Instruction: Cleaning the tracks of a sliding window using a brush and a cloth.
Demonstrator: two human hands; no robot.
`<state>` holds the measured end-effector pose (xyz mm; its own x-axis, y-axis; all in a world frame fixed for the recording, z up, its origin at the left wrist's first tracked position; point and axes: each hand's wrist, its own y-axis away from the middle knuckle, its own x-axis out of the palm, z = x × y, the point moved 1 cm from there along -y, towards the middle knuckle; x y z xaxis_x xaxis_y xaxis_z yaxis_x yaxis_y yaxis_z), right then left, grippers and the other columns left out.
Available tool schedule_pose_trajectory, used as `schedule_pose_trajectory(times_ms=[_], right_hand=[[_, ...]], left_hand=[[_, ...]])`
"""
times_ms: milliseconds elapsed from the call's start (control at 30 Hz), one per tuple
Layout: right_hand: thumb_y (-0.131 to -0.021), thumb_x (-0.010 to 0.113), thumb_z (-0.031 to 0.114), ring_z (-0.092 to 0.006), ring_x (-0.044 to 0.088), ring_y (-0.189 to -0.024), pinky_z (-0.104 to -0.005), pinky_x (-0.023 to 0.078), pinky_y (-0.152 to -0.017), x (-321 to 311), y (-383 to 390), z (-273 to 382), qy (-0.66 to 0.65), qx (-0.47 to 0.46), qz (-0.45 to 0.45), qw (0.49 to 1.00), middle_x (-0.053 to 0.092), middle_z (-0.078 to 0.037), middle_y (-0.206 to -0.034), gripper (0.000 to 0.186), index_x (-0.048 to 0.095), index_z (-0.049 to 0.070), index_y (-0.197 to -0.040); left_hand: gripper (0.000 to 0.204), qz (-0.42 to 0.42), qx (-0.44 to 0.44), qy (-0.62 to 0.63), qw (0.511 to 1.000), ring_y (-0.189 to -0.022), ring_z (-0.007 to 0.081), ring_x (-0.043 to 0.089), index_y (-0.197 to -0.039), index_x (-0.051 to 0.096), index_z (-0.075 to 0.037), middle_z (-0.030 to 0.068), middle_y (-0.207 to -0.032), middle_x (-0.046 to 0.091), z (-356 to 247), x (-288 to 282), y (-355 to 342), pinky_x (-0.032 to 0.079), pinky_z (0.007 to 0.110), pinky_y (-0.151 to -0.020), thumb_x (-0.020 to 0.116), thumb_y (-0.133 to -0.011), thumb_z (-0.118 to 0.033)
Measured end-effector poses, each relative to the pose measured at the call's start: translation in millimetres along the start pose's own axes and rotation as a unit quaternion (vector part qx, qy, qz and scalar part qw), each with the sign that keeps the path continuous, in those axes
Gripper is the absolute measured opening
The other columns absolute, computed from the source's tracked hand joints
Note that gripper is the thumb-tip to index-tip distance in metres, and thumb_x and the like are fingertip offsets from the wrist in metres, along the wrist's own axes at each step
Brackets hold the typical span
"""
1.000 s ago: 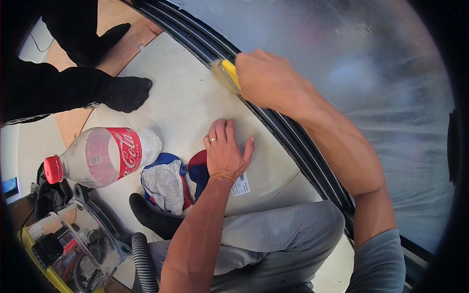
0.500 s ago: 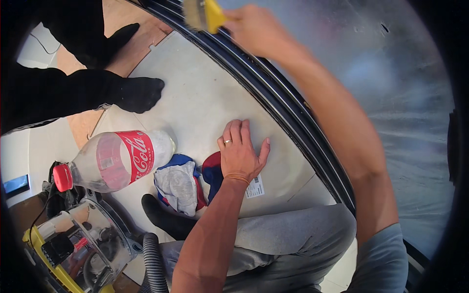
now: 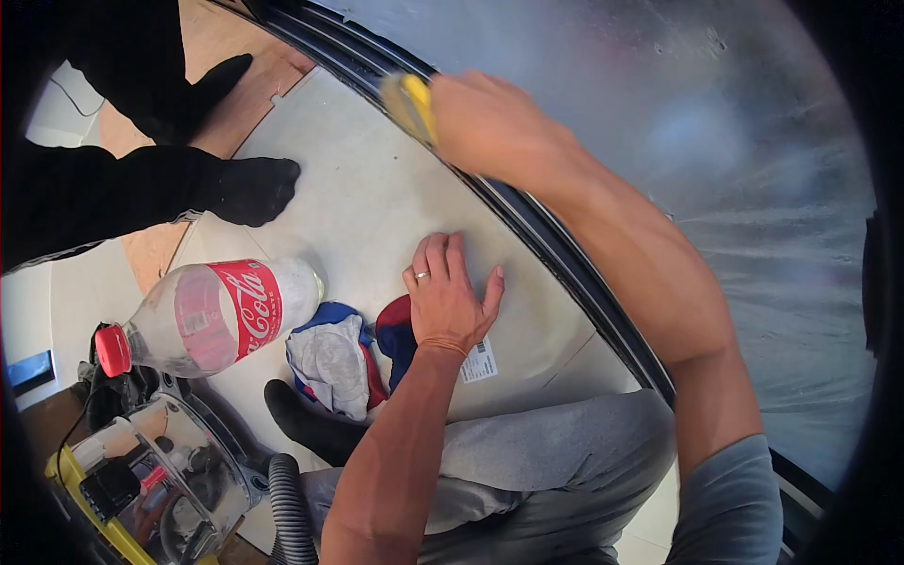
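My right hand (image 3: pixel 485 127) is wrapped round a brush (image 3: pixel 414 108) with a yellow handle and pale bristles, smeared by motion. The bristles are at the black sliding-door track (image 3: pixel 556 231) that curves across the floor. My left hand (image 3: pixel 450 292) rests palm down on the pale floor, fingers stretched out and holding nothing. Beside its wrist lie a red and dark blue cloth (image 3: pixel 397 330) and a white label (image 3: pixel 479 362). A grey-white cloth with blue and red parts (image 3: pixel 331 363) lies a little farther left.
A large clear plastic bottle (image 3: pixel 179 315) with red cap and label is at the left. Below it sits a vacuum cleaner (image 3: pixel 160 480) with a grey ribbed hose (image 3: pixel 290 508). Another person's black-socked foot (image 3: pixel 259 191) stands at upper left. Hazy plastic-like sheeting (image 3: pixel 697 141) lies beyond the track.
My right hand has brought the brush nearer to me along the track. My left hand stays on the floor; the whole view has shifted slightly.
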<state>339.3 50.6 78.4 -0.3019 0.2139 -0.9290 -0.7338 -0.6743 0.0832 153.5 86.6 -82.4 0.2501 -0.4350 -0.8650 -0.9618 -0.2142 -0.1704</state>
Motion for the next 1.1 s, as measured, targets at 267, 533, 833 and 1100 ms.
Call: schedule_pose_trajectory(times_ms=[267, 533, 833, 1100], right_hand=[[-0.087, 0.062, 0.009, -0.0362, 0.071, -0.104, -0.0454, 0.058, -0.084, 30, -83, -2, -0.12, 0.072, -0.072, 0.987, 0.073, -0.023, -0.109, 0.037, 0.073, 0.003, -0.122], [-0.086, 0.066, 0.009, -0.0384, 0.07, -0.083, -0.047, 0.055, -0.078, -74, 90, -35, -0.007, 0.015, -0.137, 0.99, 0.073, -0.024, -0.087, 0.026, 0.075, -0.001, -0.108], [-0.089, 0.057, 0.007, -0.05, 0.068, -0.094, -0.051, 0.054, -0.086, 24, -29, -19, -0.082, 0.022, -0.131, 0.988, 0.07, -0.032, -0.098, 0.024, 0.074, -0.005, -0.101], [-0.093, 0.066, 0.016, -0.0394, 0.073, -0.098, -0.0459, 0.056, -0.088, -13, -44, -42, -0.091, 0.009, -0.179, 0.98, 0.074, -0.027, -0.102, 0.027, 0.075, 0.002, -0.114]], left_hand=[[0.068, 0.007, -0.001, 0.0, 1.0, -0.133, 0.038, 0.042, -0.139, 0.048, 0.0, 0.0207, -0.138, 0.047, -7, -2, -2, 0.033, 0.051, -0.108, 0.067, -0.09, -0.043], [0.067, -0.002, -0.002, 0.002, 1.0, -0.133, 0.0374, 0.042, -0.138, 0.049, 0.001, 0.0202, -0.137, 0.048, 1, -5, 0, 0.033, 0.05, -0.107, 0.066, -0.091, -0.043], [0.067, -0.001, 0.009, -0.007, 1.0, -0.131, 0.037, 0.043, -0.138, 0.048, 0.001, 0.02, -0.137, 0.047, -6, -7, -6, 0.034, 0.05, -0.106, 0.066, -0.091, -0.043], [0.067, 0.001, 0.004, 0.005, 1.0, -0.131, 0.0369, 0.043, -0.138, 0.048, 0.0, 0.0193, -0.137, 0.048, -7, -1, -2, 0.033, 0.05, -0.107, 0.067, -0.091, -0.043]])
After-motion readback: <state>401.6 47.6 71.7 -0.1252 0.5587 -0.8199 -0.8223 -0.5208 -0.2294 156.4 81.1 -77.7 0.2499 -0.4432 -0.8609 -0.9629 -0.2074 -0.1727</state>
